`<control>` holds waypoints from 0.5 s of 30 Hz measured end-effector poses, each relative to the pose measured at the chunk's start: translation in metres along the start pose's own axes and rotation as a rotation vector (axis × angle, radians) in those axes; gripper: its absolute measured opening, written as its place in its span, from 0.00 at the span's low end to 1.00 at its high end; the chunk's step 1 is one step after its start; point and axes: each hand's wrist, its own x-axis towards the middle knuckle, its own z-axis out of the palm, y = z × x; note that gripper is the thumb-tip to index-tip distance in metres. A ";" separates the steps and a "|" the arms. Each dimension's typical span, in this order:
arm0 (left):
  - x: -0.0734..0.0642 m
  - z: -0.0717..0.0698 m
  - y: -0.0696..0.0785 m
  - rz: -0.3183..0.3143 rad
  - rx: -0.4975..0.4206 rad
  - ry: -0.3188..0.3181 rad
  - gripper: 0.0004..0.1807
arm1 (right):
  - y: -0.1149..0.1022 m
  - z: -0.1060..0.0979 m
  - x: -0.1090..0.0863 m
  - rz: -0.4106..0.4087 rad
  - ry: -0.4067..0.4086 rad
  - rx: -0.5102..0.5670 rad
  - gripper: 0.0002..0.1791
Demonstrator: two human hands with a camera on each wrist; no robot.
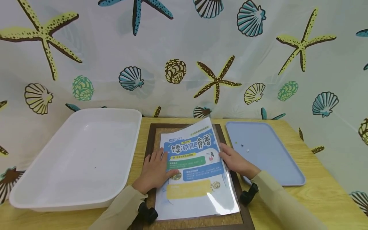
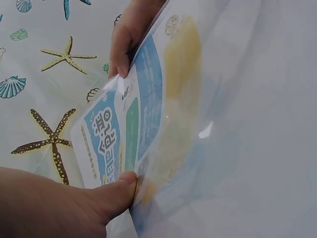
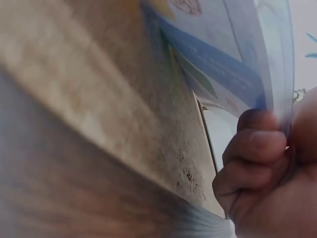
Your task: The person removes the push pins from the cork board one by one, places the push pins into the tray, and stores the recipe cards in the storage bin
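Note:
A printed poster in a clear plastic sleeve (image 1: 198, 204), with blue, green and yellow bands, lies over a brown-framed corkboard (image 1: 201, 222). Its right side is raised off the cork in the right wrist view. My right hand (image 1: 237, 161) pinches the sleeve's right edge; curled fingers (image 3: 257, 144) show there in the right wrist view. At the opposite edge rests my left hand (image 1: 153, 171), fingers extended and thumb across the printed face. In the left wrist view that thumb (image 2: 116, 196) touches the sleeve, while the other left fingers are hidden.
A large white basin (image 1: 86, 153) stands left of the board on the wooden table (image 1: 325, 195). To the right is a shallow blue tray (image 1: 270, 159) holding a few tiny bits. Behind hangs a curtain (image 1: 178, 41) printed with shells and starfish.

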 end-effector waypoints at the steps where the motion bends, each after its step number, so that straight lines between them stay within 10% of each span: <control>1: 0.000 -0.001 0.000 0.000 -0.004 0.002 0.47 | 0.000 -0.001 0.000 0.010 -0.005 0.025 0.23; 15: -0.001 -0.011 0.003 -0.073 -0.170 0.034 0.53 | 0.013 -0.008 -0.003 0.011 -0.060 0.305 0.23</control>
